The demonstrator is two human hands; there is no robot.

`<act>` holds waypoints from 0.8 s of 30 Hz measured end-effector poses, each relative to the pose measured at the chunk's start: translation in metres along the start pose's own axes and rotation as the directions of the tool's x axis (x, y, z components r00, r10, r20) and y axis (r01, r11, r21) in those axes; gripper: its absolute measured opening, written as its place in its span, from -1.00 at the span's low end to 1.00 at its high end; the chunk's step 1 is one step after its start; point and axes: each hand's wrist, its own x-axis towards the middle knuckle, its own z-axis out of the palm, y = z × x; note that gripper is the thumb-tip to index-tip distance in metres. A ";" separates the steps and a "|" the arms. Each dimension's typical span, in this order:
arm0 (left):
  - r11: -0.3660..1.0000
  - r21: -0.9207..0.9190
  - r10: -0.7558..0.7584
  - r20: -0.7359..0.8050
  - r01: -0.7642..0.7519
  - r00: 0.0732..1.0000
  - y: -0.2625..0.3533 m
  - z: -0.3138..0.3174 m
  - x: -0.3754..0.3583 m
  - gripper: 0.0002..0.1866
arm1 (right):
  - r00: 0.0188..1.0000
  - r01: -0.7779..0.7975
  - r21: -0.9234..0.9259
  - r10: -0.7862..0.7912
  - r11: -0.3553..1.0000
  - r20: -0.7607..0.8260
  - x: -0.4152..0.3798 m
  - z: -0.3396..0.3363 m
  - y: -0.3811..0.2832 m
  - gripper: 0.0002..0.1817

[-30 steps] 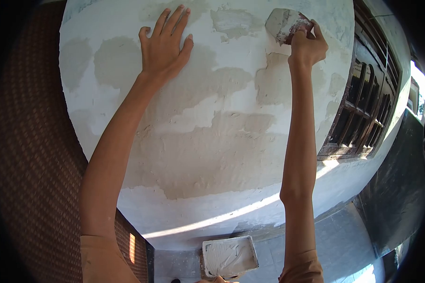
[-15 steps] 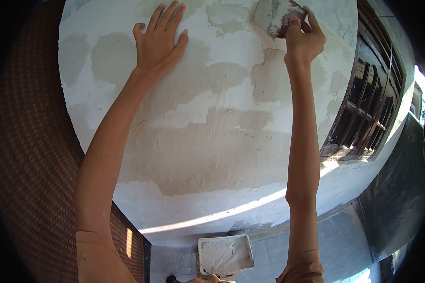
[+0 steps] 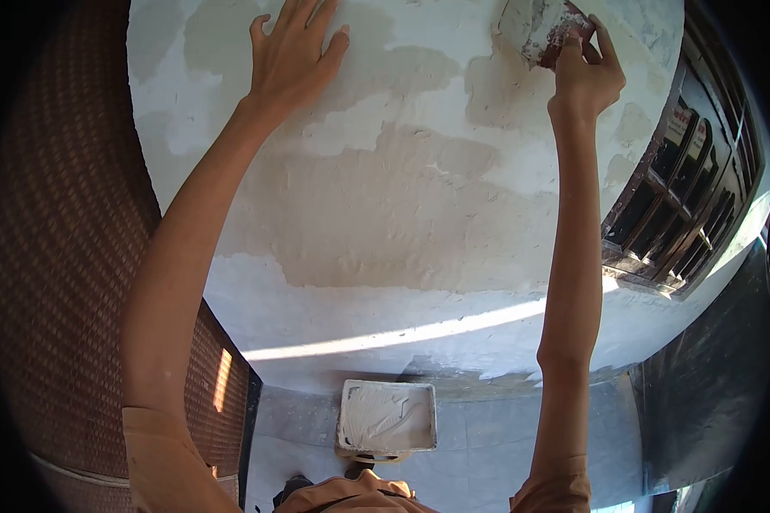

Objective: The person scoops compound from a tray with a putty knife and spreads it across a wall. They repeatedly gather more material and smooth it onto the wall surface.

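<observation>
My left hand is laid against the putty-patched wall with its fingers spread. Its longest fingertips are cut off by the top edge of the view. Higher on the right, my right hand pinches a wide putty scraper by its reddish-brown, putty-smeared grip. The pale blade lies flat against or very close to the wall, over grey-beige patches. Below, a shallow rectangular tray holds whitish putty with smooth streaks across its surface.
A woven brown panel borders the wall on the left. On the right is a dark wooden window with bars, and a dark sheet stands below it. Grey tiles cover the floor. A sunlight strip crosses the lower wall.
The view has tilted down, bringing more of the tray and floor in. My right hand has moved the scraper rightward and slightly down along the wall. My left hand keeps its place there.
</observation>
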 end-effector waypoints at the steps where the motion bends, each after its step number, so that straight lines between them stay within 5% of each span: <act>1: 1.000 -0.012 -0.007 0.019 0.007 1.000 0.001 -0.001 -0.011 -0.36 | 0.998 0.027 -0.033 -0.025 0.999 0.065 -0.015 -0.005 -0.005 -0.58; 8: 0.961 -0.206 -0.152 0.161 0.184 0.975 0.004 -0.002 -0.161 -0.35 | 0.918 -0.106 -0.213 0.178 0.971 0.356 -0.180 -0.057 -0.021 -0.55; 12: 0.924 -0.178 -0.265 0.344 0.340 0.901 0.012 -0.004 -0.320 -0.33 | 0.775 -0.107 -0.523 0.400 0.846 0.489 -0.294 -0.118 0.001 -0.59; 13: 0.872 -0.237 -0.309 0.411 0.428 0.858 0.016 -0.007 -0.366 -0.35 | 0.707 -0.249 -0.506 0.512 0.826 0.488 -0.328 -0.134 -0.005 -0.58; 16: 0.855 -0.198 -0.349 0.464 0.480 0.814 0.031 -0.014 -0.518 -0.43 | 0.591 -0.184 -0.647 0.610 0.740 0.529 -0.433 -0.202 0.036 -0.66; 18: 0.835 -0.139 -0.356 0.602 0.533 0.715 0.053 -0.040 -0.607 -0.44 | 0.468 -0.161 -0.715 0.691 0.680 0.551 -0.495 -0.242 0.045 -0.71; 20: 0.728 -0.049 -0.415 0.762 0.684 0.497 0.078 -0.063 -0.688 -0.44 | 0.372 -0.082 -0.763 0.730 0.641 0.573 -0.552 -0.285 0.057 -0.74; 24: 0.570 0.061 -0.462 0.848 0.819 0.259 0.145 -0.101 -0.771 -0.46 | 0.223 -0.071 -0.826 0.816 0.560 0.534 -0.636 -0.350 0.080 -0.77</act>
